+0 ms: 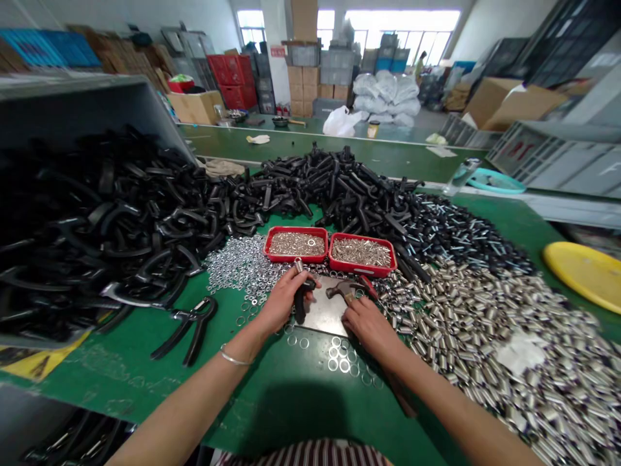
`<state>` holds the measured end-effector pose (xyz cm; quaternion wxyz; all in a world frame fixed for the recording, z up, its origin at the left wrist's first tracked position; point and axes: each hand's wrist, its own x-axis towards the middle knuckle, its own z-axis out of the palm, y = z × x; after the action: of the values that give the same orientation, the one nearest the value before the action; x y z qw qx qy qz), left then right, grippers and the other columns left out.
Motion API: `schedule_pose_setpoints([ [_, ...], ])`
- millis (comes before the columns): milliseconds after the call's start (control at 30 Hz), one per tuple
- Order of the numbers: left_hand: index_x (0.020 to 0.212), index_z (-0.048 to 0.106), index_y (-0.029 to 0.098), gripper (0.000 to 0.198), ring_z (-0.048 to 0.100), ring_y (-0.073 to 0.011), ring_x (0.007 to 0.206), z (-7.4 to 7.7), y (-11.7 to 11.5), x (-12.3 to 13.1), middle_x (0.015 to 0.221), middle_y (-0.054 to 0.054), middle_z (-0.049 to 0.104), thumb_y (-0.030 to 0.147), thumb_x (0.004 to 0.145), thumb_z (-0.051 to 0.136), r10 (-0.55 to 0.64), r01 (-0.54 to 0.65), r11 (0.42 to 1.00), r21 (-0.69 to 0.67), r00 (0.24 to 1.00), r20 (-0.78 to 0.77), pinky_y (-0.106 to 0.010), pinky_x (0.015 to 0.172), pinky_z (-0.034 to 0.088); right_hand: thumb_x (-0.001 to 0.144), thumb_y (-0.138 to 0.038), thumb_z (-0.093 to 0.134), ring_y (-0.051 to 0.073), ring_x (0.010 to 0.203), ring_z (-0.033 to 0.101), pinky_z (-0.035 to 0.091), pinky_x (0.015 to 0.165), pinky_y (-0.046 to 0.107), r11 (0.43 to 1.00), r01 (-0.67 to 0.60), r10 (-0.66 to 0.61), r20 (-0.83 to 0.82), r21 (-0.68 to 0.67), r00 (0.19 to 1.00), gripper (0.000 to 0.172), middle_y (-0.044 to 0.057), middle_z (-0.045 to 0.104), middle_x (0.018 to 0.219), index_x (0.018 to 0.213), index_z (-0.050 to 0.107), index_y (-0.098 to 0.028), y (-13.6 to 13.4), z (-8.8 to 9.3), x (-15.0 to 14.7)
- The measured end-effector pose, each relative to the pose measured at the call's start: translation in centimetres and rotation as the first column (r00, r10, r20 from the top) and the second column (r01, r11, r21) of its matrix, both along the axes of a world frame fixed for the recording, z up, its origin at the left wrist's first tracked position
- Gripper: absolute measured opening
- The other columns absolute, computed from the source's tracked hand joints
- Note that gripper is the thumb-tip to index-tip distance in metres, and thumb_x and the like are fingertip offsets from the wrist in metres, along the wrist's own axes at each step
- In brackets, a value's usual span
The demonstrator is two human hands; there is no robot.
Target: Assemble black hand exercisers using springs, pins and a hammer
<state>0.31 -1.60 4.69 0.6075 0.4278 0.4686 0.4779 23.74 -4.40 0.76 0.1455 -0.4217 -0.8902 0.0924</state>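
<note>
My left hand [283, 299] is closed around a black hand-grip part [301, 304], with a coil spring [299, 264] showing above the fingers. The part is over the left side of a metal plate [323, 310]. My right hand [365, 320] is wrapped round a claw hammer [345, 290] close to its head, which lies over the plate's right side. Its handle runs back under my forearm. Beyond the hands stand a red tray [272, 257] of tiny metal pieces and a second red tray [361, 270] of small pins. Flat metal rings [343, 366] lie near the plate's front edge.
Silvery nuts [237, 262] spread at left; a hand gripper [191, 323] lies before them. Black handles pile up [339, 184] behind the trays and fill a grey crate [160, 110]. Springs [466, 323] and black-headed bolts [456, 226] cover the right, beside a yellow lid [587, 275].
</note>
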Motion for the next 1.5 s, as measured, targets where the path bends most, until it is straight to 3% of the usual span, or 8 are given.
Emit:
schedule_pose_setpoints([
  [167,0.093,0.059,0.019,0.033,0.055,-0.0097,0.057,-0.6,2.0,1.8,0.081,-0.002,0.07,0.051,0.085,0.063,0.011,-0.003,0.996,0.092,0.996,-0.086,-0.021,0.054,0.042,0.095,-0.025,0.056,0.024,0.093,0.058,0.048,0.088,0.041,0.981,0.074,-0.133,-0.346,-0.177,0.929,0.012,0.007,0.066,0.095,0.085,0.062,-0.021,1.8,0.3,-0.4],
  [367,0.095,0.062,0.02,0.03,0.062,-0.0167,0.082,-0.9,2.4,4.7,0.088,-0.003,0.069,0.048,0.093,0.054,0.185,-0.115,0.939,0.323,0.963,-0.197,-0.028,0.076,0.048,0.086,-0.038,0.07,0.015,0.074,0.066,0.057,0.075,0.033,0.656,-0.241,-0.681,-0.699,-0.715,0.218,0.023,0.003,0.07,0.088,0.099,0.064,-0.02,4.5,2.5,-2.8],
  [467,0.094,0.062,0.02,0.027,0.061,-0.0182,0.09,-0.6,1.9,4.8,0.094,-0.004,0.068,0.043,0.096,0.05,0.212,-0.085,0.912,0.401,0.936,-0.283,-0.031,0.088,0.045,0.08,-0.034,0.079,0.013,0.069,0.067,0.059,0.069,0.028,0.536,-0.452,-0.766,-0.636,-0.713,0.096,0.026,0.003,0.071,0.082,0.096,0.069,-0.017,4.7,2.7,-4.0],
  [733,0.092,0.059,0.021,0.023,0.057,-0.0214,0.088,-1.1,0.8,4.2,0.091,-0.005,0.063,0.043,0.095,0.052,0.24,-0.09,0.918,0.385,0.901,-0.362,-0.034,0.089,0.042,0.081,-0.035,0.079,0.01,0.063,0.065,0.06,0.063,0.023,0.357,-0.581,-0.797,-0.563,-0.732,0.22,0.027,0.005,0.072,0.083,0.094,0.068,-0.014,3.6,2.0,-4.0],
  [967,0.096,0.06,0.021,0.025,0.057,-0.02,0.09,-0.5,0.1,4.3,0.094,-0.004,0.064,0.045,0.095,0.052,0.16,-0.088,0.96,0.265,0.952,-0.263,-0.032,0.089,0.043,0.089,-0.036,0.068,0.021,0.078,0.07,0.058,0.079,0.041,0.88,-0.07,-0.356,-0.75,-0.47,0.558,0.019,0.005,0.073,0.091,0.103,0.067,-0.024,2.7,2.1,-3.5],
  [1100,0.097,0.064,0.021,0.028,0.059,-0.0177,0.091,-0.1,-0.3,4.1,0.095,-0.002,0.066,0.048,0.092,0.057,0.101,-0.07,0.982,0.177,0.98,-0.169,-0.027,0.087,0.043,0.096,-0.034,0.058,0.026,0.107,0.066,0.049,0.099,0.046,0.987,0.014,-0.104,-0.584,-0.158,0.805,0.027,0.009,0.071,0.116,0.119,0.067,-0.026,2.4,2.3,-3.3],
  [1300,0.089,0.06,0.019,0.037,0.053,-0.0122,0.062,-1.4,0.3,4.3,0.077,0.001,0.064,0.056,0.088,0.059,0.045,-0.041,0.998,0.036,0.994,-0.095,-0.024,0.064,0.044,0.101,-0.033,0.047,0.023,0.115,0.062,0.049,0.099,0.041,0.98,-0.032,-0.03,-0.306,-0.195,0.952,0.043,0.008,0.065,0.129,0.143,0.049,-0.028,2.2,1.6,2.6],
  [1500,0.088,0.055,0.019,0.039,0.054,-0.0097,0.056,-2.8,0.9,5.2,0.076,-0.001,0.067,0.057,0.084,0.063,0.072,-0.071,0.996,-0.051,0.997,0.01,-0.022,0.058,0.043,0.097,-0.023,0.044,0.027,0.112,0.059,0.045,0.097,0.04,0.73,0.683,-0.684,0.02,0.019,0.73,0.026,0.017,0.065,0.113,0.114,0.062,-0.014,7.3,1.5,16.4],
])
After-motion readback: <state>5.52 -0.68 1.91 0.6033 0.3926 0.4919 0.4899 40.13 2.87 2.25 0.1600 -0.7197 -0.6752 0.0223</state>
